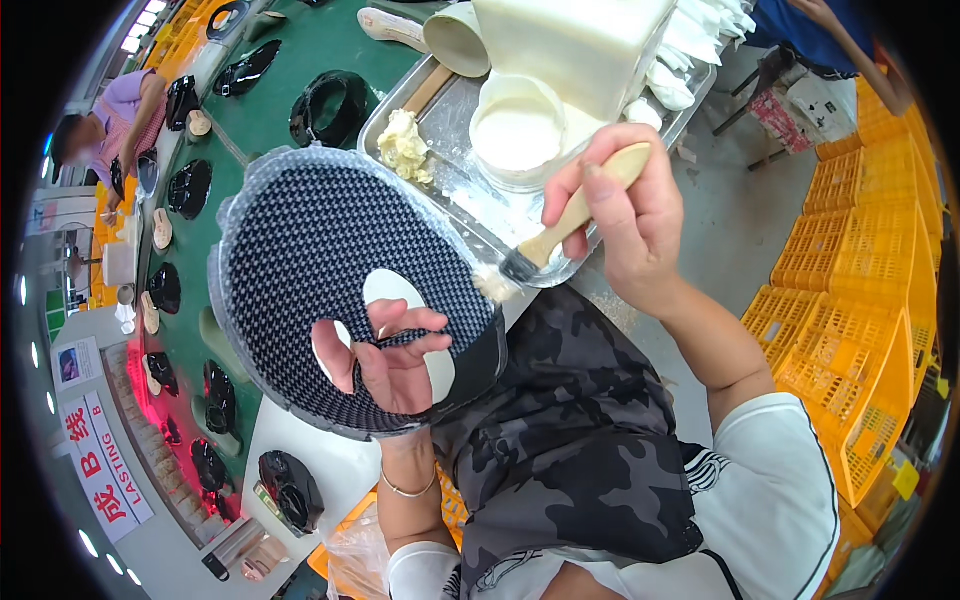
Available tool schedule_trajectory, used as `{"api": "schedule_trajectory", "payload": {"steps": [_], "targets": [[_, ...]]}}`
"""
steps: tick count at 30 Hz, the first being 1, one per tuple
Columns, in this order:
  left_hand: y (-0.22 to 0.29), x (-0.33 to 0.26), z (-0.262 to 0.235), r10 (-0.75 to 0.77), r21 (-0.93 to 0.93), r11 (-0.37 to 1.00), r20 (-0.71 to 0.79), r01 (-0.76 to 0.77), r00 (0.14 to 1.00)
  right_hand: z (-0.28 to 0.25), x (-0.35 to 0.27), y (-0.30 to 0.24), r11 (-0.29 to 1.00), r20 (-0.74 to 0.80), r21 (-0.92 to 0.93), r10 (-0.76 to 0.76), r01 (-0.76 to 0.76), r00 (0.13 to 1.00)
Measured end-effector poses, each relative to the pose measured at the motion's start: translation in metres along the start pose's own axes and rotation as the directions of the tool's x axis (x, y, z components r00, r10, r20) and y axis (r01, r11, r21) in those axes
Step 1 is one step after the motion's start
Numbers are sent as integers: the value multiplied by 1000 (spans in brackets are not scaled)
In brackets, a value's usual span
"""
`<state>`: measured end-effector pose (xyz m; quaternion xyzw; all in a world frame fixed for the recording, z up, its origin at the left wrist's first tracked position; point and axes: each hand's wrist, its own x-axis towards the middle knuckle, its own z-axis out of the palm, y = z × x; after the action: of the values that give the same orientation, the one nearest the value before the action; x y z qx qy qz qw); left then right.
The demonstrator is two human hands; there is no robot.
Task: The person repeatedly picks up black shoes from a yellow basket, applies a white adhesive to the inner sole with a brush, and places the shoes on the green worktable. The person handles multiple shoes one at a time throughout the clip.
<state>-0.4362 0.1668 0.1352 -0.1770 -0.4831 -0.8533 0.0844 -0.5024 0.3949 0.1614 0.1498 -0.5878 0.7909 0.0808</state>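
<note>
My left hand [400, 365] is curled with its fingers around part of a large shoe upper [290, 230] with black-and-grey houndstooth lining and a frayed pale edge. Two white patches show beside the fingers on the upper; what exactly the fingertips pinch is partly hidden. In my right hand [640, 220] is a flat brush [548, 243] with a pale wooden handle, held between thumb and fingers. Its bristles, caked with whitish paste, are at the right edge of the upper; contact is unclear. Behind the brush, a tub [525, 180] of white liquid stands on a metal tray [470, 222].
Yellowish glue lumps [403, 148] and a big white container [570, 45] are on the tray. Black shoe uppers [330, 110] and shoe lasts [392, 28] lie along the green conveyor. Yellow crates [835, 340] stack at right. A person [125, 115] works at far left.
</note>
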Motion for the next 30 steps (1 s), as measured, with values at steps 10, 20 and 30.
{"api": "schedule_trajectory", "payload": {"steps": [10, 20, 30], "targets": [[-5, -4, 12, 224, 508, 822, 126, -257, 966, 9, 5, -13, 983, 149, -156, -79, 102, 986], [15, -12, -1, 61, 571, 804, 196, -165, 979, 22, 8, -24, 961, 221, -236, -91, 144, 971], [51, -7, 27, -371, 379, 819, -222, 430, 902, 25, 8, -36, 992, 155, -121, 35, -16, 987]]}}
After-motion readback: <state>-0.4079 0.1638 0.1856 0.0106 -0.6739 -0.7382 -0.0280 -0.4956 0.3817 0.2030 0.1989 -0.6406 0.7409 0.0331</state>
